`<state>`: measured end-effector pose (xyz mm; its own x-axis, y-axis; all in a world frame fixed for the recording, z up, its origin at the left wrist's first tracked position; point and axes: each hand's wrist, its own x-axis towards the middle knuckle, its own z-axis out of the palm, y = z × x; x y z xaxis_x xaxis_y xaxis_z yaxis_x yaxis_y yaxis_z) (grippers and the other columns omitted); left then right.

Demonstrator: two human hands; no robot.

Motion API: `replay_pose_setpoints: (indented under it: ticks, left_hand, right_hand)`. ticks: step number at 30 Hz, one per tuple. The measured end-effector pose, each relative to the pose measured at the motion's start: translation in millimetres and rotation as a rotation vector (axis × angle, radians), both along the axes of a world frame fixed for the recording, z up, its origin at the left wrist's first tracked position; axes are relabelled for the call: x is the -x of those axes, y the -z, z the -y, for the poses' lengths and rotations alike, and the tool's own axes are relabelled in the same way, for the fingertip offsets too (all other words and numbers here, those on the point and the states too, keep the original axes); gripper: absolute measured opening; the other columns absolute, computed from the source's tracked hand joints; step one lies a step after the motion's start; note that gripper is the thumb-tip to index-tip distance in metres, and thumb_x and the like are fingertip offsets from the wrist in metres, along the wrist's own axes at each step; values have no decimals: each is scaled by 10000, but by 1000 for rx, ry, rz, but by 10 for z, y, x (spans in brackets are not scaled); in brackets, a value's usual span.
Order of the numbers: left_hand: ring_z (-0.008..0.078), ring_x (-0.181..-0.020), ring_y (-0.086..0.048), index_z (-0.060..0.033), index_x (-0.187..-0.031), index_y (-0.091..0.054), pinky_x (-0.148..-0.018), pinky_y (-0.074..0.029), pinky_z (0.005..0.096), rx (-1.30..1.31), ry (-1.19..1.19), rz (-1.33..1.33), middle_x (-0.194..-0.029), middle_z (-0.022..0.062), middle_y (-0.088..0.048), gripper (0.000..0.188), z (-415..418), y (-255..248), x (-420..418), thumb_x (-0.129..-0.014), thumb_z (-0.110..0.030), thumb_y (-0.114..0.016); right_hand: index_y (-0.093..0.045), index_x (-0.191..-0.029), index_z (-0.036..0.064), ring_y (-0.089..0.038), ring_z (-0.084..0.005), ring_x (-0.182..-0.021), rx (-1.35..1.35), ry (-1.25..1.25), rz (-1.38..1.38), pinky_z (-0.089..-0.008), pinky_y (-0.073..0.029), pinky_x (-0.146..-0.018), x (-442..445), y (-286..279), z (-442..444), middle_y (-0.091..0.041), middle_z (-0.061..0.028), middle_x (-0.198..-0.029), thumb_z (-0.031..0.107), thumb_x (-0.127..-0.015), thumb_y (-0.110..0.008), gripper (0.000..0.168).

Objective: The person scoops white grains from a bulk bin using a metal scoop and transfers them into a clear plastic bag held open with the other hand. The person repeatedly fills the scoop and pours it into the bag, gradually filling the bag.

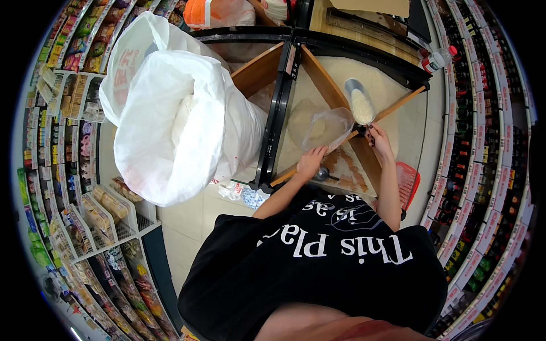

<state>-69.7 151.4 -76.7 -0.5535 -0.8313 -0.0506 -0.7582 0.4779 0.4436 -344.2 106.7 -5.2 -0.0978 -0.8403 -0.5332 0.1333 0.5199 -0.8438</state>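
My right hand [379,143] grips the handle of a metal scoop [355,88], whose bowl carries a heap of white rice [362,107]. The scoop is over the wooden dividers of a rice bin. My left hand [313,161] holds the rim of a clear plastic bag [337,125], its mouth spread towards the scoop. Some pale grain shows through the bag, though I cannot tell whether it lies inside or beneath. A second scoop [323,174] rests in the near compartment, close to my left wrist, where a thin scatter of grain covers the brown bottom.
Left of the bin stands a large white woven sack [170,128], its mouth folded open. Wooden dividers [324,76] split the black-framed bin [273,128]. A red plastic basket [408,183] sits at the right, below a red-capped bottle [439,59]. Stocked shelves [465,170] line both sides.
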Motion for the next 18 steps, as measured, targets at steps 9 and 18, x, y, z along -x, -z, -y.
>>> replay_pose_setpoints:
  ticks: [9, 18]
  left_hand:
    - [237, -1048, -562, -91, -1285, -448, -818, -500, 352, -16, -1, 29, -1162, 59, -543, 599, -2, 28, 19, -713, -54, -622]
    - [271, -982, -578, -74, -1180, -494, -774, -509, 371, 30, -19, -46, -1062, 86, -569, 437, 17, -62, 9, -749, -32, -554]
  right_hand:
    - [-679, -901, -3, -571, -183, -655, -23, -553, -506, -305, -464, -639, -155, -445, -211, -623, -85, -690, 192, -901, -476, 281]
    - [-658, -878, -58, -642, -376, -870, -59, -661, -941, -451, -496, -799, -760, -330, 64, -649, -255, -891, 255, -890, -495, 354]
